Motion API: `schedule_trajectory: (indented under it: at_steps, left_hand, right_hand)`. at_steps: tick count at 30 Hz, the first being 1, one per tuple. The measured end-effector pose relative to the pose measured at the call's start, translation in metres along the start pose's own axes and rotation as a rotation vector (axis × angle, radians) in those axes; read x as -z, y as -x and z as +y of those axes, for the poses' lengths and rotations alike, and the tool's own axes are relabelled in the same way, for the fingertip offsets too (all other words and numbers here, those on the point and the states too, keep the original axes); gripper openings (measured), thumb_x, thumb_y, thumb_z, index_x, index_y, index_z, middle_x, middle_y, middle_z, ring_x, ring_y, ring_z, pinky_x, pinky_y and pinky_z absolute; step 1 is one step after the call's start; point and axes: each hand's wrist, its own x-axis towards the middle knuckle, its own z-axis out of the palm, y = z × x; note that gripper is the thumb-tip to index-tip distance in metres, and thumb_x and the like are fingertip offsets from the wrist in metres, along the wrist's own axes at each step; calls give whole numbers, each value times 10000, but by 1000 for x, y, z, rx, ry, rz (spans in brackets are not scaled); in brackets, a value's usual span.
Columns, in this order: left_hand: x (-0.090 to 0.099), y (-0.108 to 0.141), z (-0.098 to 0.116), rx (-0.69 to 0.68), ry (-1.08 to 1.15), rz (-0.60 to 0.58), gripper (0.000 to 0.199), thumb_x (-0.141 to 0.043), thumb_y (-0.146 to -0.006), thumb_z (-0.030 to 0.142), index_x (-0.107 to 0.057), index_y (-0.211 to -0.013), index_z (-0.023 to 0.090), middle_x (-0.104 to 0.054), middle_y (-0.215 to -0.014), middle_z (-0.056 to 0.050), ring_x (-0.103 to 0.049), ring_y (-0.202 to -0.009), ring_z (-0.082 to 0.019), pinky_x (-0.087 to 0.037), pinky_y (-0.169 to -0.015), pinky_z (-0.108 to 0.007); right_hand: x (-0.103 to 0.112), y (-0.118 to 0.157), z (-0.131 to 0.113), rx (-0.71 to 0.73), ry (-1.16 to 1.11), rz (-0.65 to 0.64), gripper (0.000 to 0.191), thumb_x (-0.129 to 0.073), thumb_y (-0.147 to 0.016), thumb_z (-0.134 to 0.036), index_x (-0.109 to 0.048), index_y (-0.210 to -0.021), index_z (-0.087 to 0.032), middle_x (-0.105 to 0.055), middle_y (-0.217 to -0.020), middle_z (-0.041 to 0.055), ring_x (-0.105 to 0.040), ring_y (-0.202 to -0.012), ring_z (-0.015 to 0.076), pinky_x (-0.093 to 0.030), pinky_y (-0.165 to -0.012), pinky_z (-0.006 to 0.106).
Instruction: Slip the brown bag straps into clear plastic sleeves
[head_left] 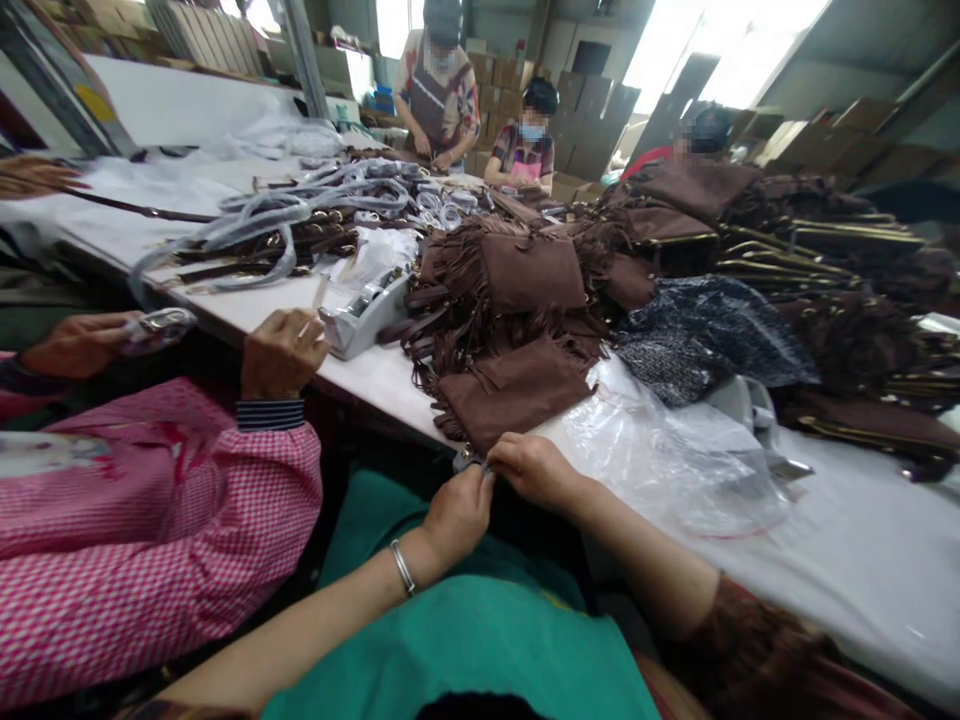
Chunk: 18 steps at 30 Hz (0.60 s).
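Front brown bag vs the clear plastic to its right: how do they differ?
The front brown bag is opaque and matte; the clear plastic is see-through and shiny. The bag has fringe along its edge; the plastic shows none. The bag's panel looks fairly flat, while the plastic is crumpled. Both lie near the right hand.

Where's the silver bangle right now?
Head view, lower half, left of centre: the silver bangle is around the wrist of the left hand, beside the green garment.
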Motion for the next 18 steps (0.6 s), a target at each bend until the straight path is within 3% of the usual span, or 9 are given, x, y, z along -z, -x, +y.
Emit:
schedule_trajectory:
  at_steps: [4, 9, 12, 14, 18]
  left_hand:
    - [-2, 0, -3, -49, -163, -13, 306, -280, -969, 315, -535, -855, 189, -630, -744, -71, -589, -654, -174, -370, -595, -287]
    - [-2, -3, -6, -69, -132, 8, 301, -289, -965, 280, -531, -804, 197, -615, -720, -53, -577, -647, -158, -386, -610, -274]
    - [-2, -3, -8, -81, -105, 26, 315, -292, -961, 271, -506, -740, 202, -582, -667, -31, -544, -604, -143, -369, -587, -266]
    - [-2, -3, -12, -95, -91, 34, 334, -289, -960, 281, -486, -701, 205, -552, -625, -16, -523, -573, -136, -354, -560, -262]
    - [-4, -10, -22, -65, -31, 43, 346, -321, -945, 347, -524, -705, 204, -537, -576, 3, -524, -539, -137, -365, -529, -251]
  right_hand:
    - [3, -2, -1, -22, -32, -27, 216, -569, -857, -134, -688, -1008, -233, -638, -894, 29, -613, -799, 142, -436, -698, 220]
    - [-6, -4, -2, -105, -85, 37, 139, -577, -853, -145, -693, -882, -217, -636, -859, 20, -611, -794, 138, -450, -717, 220]
    - [-5, 2, -7, -199, -27, 171, 118, -559, -860, -163, -668, -838, -203, -626, -825, 29, -600, -781, 149, -457, -715, 236]
    - [5, 10, -6, -229, 2, 311, 138, -528, -874, -163, -660, -854, -199, -627, -835, 41, -597, -800, 156, -462, -735, 245]
    - [63, 48, 27, -332, 42, 650, 159, -509, -889, -193, -667, -900, -196, -652, -868, 59, -601, -848, 171, -469, -804, 278]
